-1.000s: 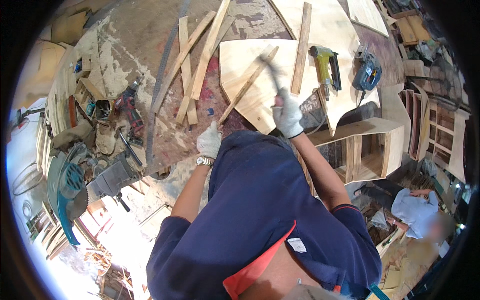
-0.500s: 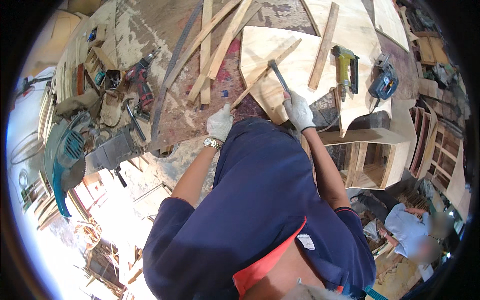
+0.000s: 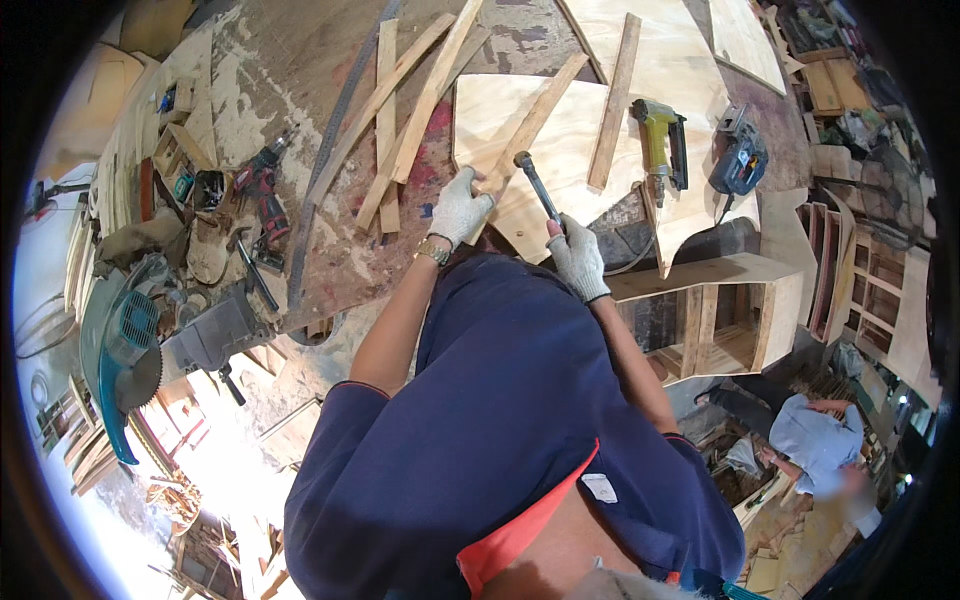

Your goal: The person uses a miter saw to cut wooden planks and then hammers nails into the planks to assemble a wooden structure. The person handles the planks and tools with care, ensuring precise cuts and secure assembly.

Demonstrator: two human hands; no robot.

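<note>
My left hand (image 3: 462, 208), in a white knit glove, grips the near end of a wooden strip (image 3: 540, 112) lying slantwise over a plywood panel (image 3: 490, 100). In my gloved right hand (image 3: 577, 262) is a hammer (image 3: 540, 190), held by its handle. The hammer's head is beside the strip, just right of my left fingers; whether it touches the wood I cannot tell. A second wooden strip (image 3: 615, 105) lies on the plywood to the right. Beyond it rest a yellow-green nail gun (image 3: 655, 150) and a blue jigsaw (image 3: 738, 165).
Several loose strips (image 3: 425, 105) and a long metal ruler (image 3: 325, 170) lie left on the worn tabletop. A cordless drill (image 3: 265, 195), another hammer (image 3: 252, 265) and a miter saw (image 3: 125, 340) are farther left. At right stands a wooden frame box (image 3: 715, 320); a person (image 3: 815, 440) is behind it.
My left hand has shifted up the strip, away from me. The strip has turned to show its broad face. The hammer's head has come closer to my left hand.
</note>
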